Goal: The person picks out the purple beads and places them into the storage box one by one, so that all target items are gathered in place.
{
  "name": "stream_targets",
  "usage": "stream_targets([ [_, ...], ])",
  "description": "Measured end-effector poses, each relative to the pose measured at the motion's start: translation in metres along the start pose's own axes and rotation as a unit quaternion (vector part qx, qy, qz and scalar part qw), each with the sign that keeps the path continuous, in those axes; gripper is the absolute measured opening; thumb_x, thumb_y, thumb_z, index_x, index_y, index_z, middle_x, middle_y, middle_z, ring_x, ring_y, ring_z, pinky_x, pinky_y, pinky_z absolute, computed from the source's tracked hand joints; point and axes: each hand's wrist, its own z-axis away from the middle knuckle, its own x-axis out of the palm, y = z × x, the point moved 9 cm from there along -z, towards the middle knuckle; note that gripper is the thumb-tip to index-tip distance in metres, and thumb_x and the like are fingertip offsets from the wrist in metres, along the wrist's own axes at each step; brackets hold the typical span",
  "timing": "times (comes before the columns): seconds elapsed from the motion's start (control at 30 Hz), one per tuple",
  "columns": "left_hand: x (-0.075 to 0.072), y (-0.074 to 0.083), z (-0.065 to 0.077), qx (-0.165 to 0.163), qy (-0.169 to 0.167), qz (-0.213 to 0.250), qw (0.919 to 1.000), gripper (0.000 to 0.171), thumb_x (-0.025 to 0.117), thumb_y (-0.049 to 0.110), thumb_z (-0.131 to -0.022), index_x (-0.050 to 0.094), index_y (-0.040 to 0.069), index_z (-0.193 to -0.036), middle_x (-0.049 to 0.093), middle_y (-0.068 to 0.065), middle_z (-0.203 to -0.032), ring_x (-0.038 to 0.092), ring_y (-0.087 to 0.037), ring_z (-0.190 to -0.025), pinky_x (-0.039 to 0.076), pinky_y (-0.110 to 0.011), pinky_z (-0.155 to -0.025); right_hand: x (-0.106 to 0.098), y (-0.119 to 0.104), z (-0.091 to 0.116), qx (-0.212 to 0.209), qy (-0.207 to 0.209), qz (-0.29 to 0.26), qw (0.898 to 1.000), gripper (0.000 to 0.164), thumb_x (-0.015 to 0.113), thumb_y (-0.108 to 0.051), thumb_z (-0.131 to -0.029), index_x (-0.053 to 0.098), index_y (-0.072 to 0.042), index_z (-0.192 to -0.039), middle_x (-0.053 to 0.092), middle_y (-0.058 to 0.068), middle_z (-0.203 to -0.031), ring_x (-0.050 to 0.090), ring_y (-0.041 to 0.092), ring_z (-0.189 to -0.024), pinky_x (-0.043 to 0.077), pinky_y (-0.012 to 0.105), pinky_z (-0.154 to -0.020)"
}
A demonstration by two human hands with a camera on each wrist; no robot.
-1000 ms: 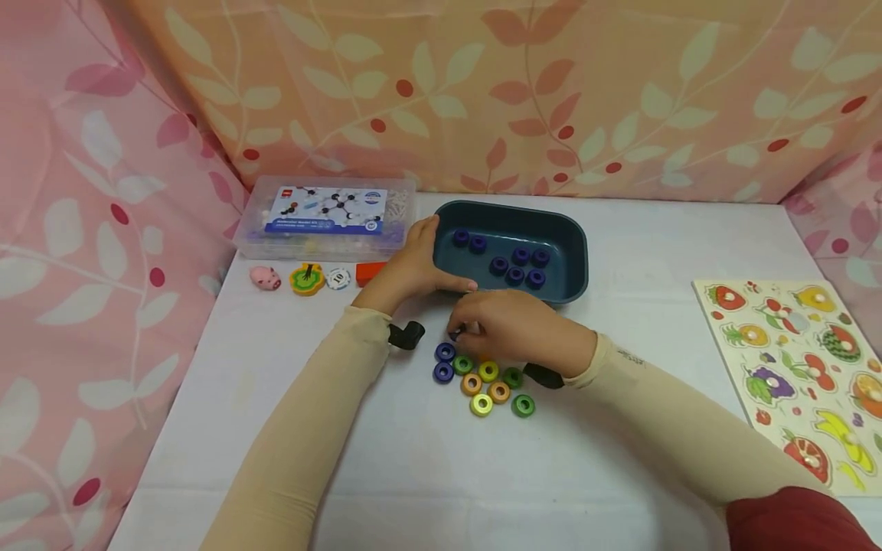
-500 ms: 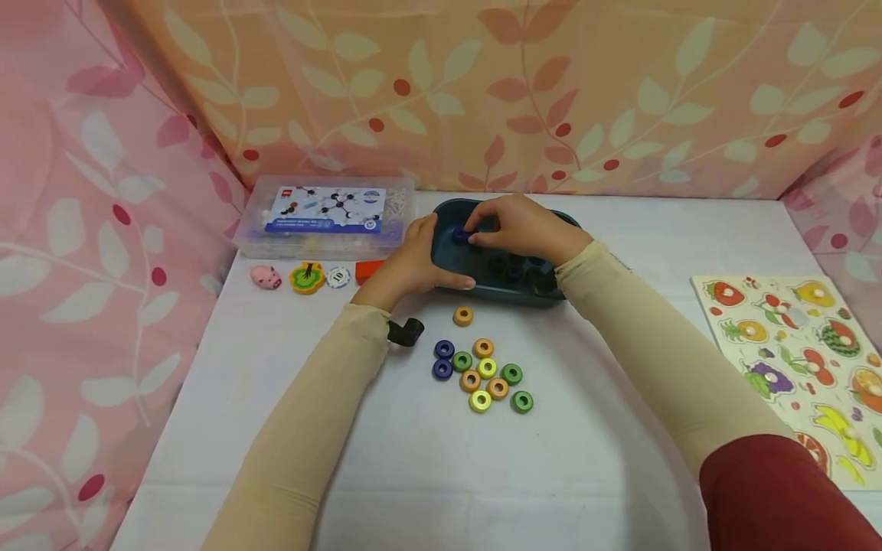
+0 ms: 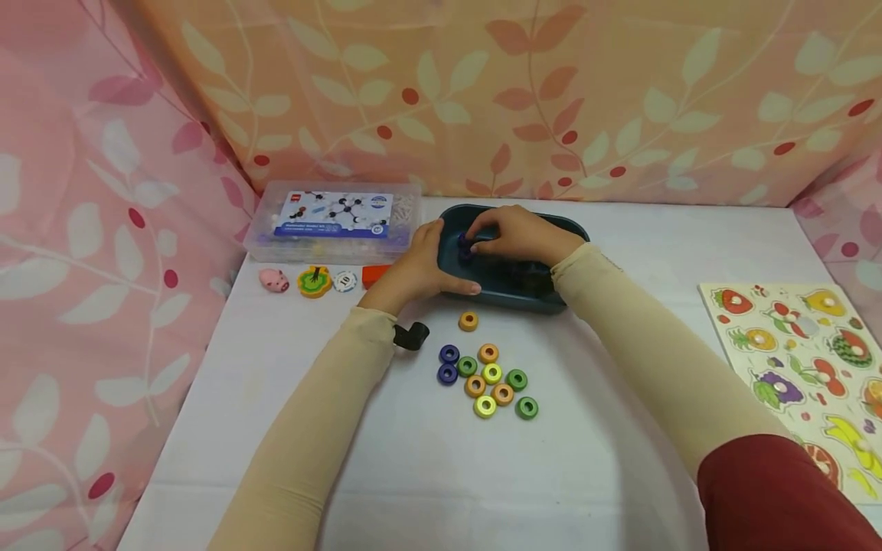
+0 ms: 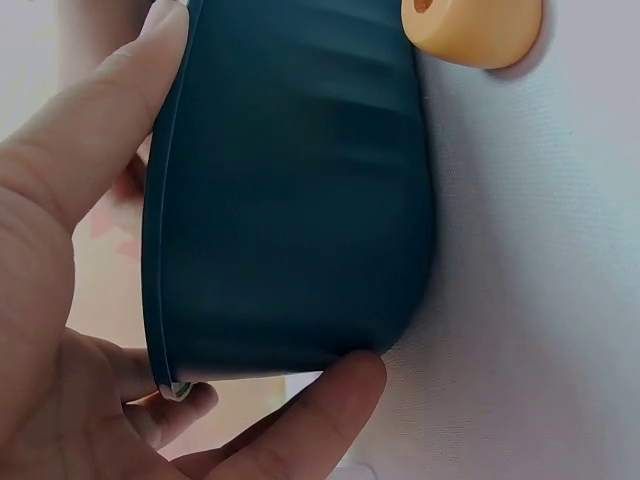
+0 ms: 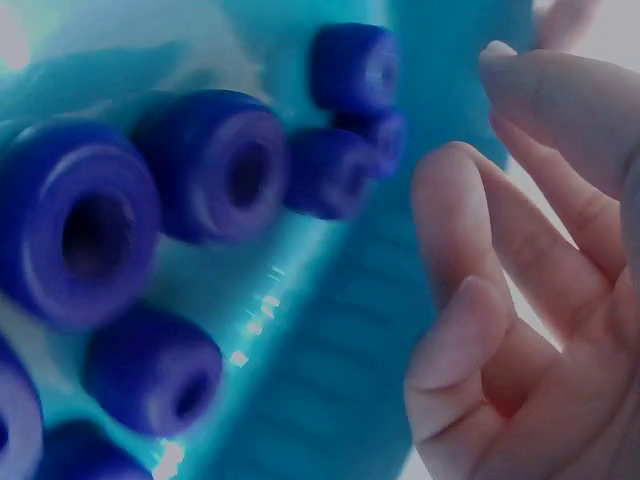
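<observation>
My left hand (image 3: 416,268) holds the left end of a dark teal tray (image 3: 496,298); in the left wrist view the thumb lies along the rim and a fingertip presses the outer wall (image 4: 280,200). My right hand (image 3: 527,236) reaches into the tray, fingers loosely bent, by a purple ring bead (image 3: 464,245) at its left side. In the right wrist view its thumb and fingers (image 5: 455,200) stand apart with nothing between them. Several purple beads (image 5: 80,225) lie in the tray, partly hidden by the right hand in the head view.
On the white cloth before the tray lie purple (image 3: 448,373), green (image 3: 527,408), orange (image 3: 468,321) and yellow (image 3: 485,406) beads. A clear kit box (image 3: 331,222), a pink pig (image 3: 274,280), a tree piece (image 3: 315,282), a chip (image 3: 345,282) and a red block (image 3: 374,275) are left. A fruit puzzle board (image 3: 792,367) lies right.
My right hand has carried a purple bead from the loose group into the tray and let it go there. My left hand has stayed on the tray.
</observation>
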Motion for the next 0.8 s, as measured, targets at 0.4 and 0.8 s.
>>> stream_targets([
  [0.4, -0.002, 0.002, -0.001, 0.014, 0.008, -0.007, 0.9998, 0.129, 0.089, 0.048, -0.070, 0.005, 0.014, -0.162, 0.007, -0.007, -0.168, 0.023, -0.028, -0.152, 0.028, -0.047, -0.122, 0.007, -0.085, 0.088, -0.117, -0.003, -0.085, 0.989, 0.010, 0.075, -0.034, -0.091, 0.074, -0.030, -0.100, 0.068, -0.012, -0.086, 0.059, 0.012, -0.074, 0.049, 0.027, -0.063],
  [0.8, -0.002, 0.001, 0.000, 0.004, 0.005, -0.007, 1.0000, 0.138, 0.089, 0.059, -0.064, 0.002, 0.019, -0.163, 0.004, -0.005, -0.169, 0.021, -0.027, -0.152, 0.028, -0.050, -0.122, 0.099, -0.087, 0.084, -0.107, -0.090, -0.002, 0.990, 0.011, 0.075, -0.027, -0.091, 0.074, -0.025, -0.102, 0.066, -0.014, -0.091, 0.057, 0.009, -0.083, 0.051, 0.026, -0.078],
])
